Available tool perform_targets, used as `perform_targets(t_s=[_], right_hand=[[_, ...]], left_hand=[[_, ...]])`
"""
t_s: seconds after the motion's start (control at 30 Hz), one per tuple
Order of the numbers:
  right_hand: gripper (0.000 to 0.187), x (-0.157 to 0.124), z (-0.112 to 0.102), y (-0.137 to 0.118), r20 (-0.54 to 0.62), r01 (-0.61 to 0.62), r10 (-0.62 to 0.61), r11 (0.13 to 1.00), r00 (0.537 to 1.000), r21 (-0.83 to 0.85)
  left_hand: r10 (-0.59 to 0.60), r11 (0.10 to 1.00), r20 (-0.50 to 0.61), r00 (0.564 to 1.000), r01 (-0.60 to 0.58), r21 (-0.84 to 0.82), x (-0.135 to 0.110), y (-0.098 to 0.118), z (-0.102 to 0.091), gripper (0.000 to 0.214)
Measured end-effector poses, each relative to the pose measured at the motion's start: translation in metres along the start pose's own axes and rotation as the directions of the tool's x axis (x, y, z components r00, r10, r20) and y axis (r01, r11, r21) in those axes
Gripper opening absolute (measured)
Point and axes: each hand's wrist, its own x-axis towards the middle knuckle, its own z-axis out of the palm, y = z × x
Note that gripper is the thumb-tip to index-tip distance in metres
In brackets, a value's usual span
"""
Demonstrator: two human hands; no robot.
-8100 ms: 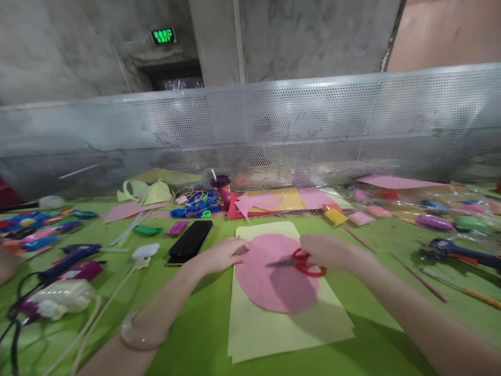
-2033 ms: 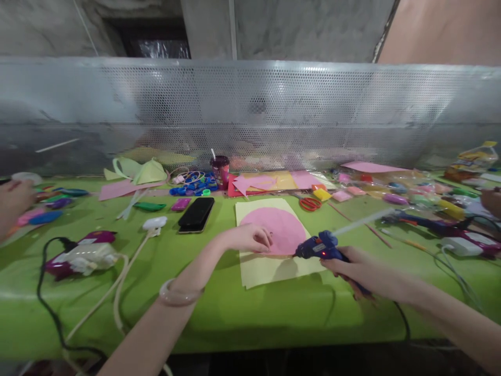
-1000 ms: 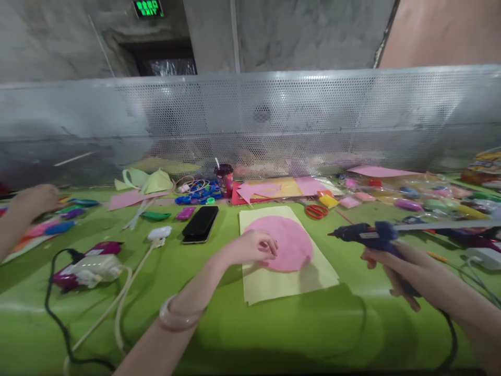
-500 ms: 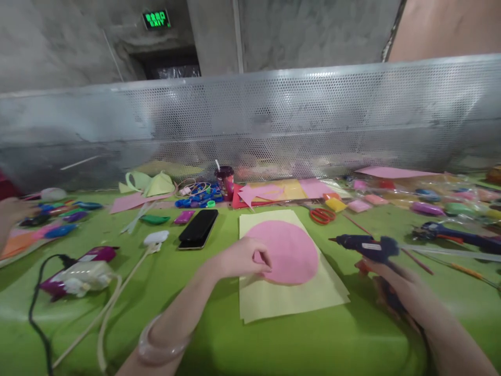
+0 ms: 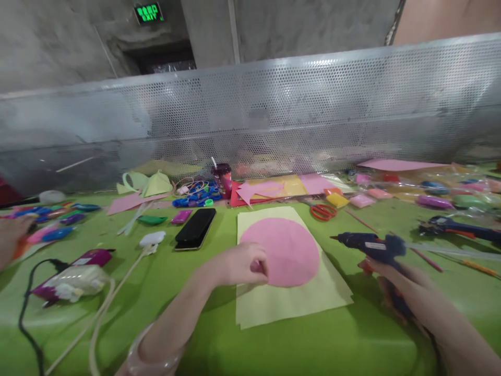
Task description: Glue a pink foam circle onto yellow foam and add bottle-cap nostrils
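The sign (image 5: 148, 13) in the upper left of the frame glows green and reads EXIT, with a row of Chinese characters above that blurs. In the lower right, the right hand (image 5: 410, 286) has its grip wrapped round the handle of a glue gun (image 5: 370, 245); the nozzle points left, clear of the paper, and a pale label sits on the dark blue body, its print too small to read. A clear stick runs out of the gun's back.

The pink disc (image 5: 291, 249) lies flat just right of centre, on pale yellow sheets (image 5: 274, 308) on the green counter (image 5: 219, 344). The left hand (image 5: 238, 265) is at the disc's lower left edge, the tips of its grip pressed together; whether they pinch the paper I cannot tell.

Above the sheets lie red-handled scissors (image 5: 324, 211); left of them is a black phone (image 5: 196, 228), its screen dark. The cup (image 5: 224, 180) near centre carries printing too small to make out. The blue tool (image 5: 462, 227) at the right has a pale label, also illegible.
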Motion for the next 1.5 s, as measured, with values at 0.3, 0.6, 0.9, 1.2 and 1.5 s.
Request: perform_targets(t_s=[0.3,0.6,0.9,1.2,1.5], right_hand=[[0.040,-0.002,-0.001,-0.001,0.009,-0.008,0.008,1.000,1.000,-0.020],[0.039,-0.001,0.000,0.000,0.011,-0.015,0.014,1.000,1.000,0.018],[0.040,0.001,-0.002,0.002,0.036,0.009,-0.008,1.000,0.999,-0.027],[0.037,0.004,-0.001,0.007,0.046,0.028,-0.028,1.000,0.999,0.003],[0.038,0.002,-0.001,0.004,0.040,0.026,-0.025,0.999,0.999,-0.028]], left_hand=[[-0.032,0.999,-0.076,0.997,0.033,0.013,-0.003,0.003,-0.004,0.007],[-0.005,0.999,-0.031,1.000,0.006,0.053,-0.002,0.002,-0.002,0.007],[0.081,0.996,-0.053,0.995,-0.083,-0.031,-0.004,0.003,0.001,0.014],[0.122,0.992,0.006,0.993,-0.122,0.034,-0.001,0.005,0.012,0.022],[0.209,0.968,-0.063,0.976,-0.197,0.156,0.008,0.015,0.023,0.028]])
